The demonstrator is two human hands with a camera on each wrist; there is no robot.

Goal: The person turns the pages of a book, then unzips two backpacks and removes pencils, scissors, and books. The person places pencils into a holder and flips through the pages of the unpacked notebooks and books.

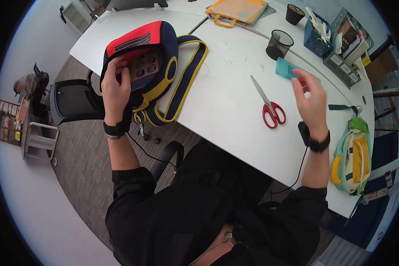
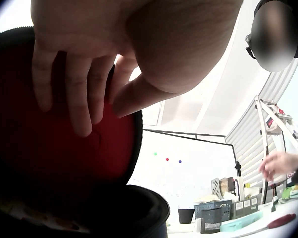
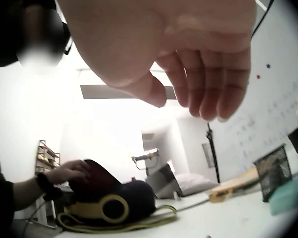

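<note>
My left hand [image 1: 116,91] is at the mouth of a red, navy and yellow bag [image 1: 135,33], which lies unzipped at the table's left edge. In the left wrist view, its loosely extended fingers [image 2: 79,99] lie against the red lining [image 2: 121,144] of the raised flap. Part of a printed patterned item [image 1: 147,66] shows inside the bag. My right hand [image 1: 312,102] hovers over the right side of the table with nothing in it, fingers loosely bent. Beyond it lies a teal case [image 1: 283,67], partly hidden by the fingers. Red-handled scissors [image 1: 270,108] lie to its left, blades pointing away.
A navy-yellow strap [image 1: 195,66] loops beside the bag. Farther back stand a mesh pen cup [image 1: 279,43], a blue basket [image 1: 317,35], a grey file box [image 1: 343,66] and orange folders [image 1: 237,9]. A green-yellow pouch [image 1: 354,155] lies at the right edge. Cables hang from both wrists.
</note>
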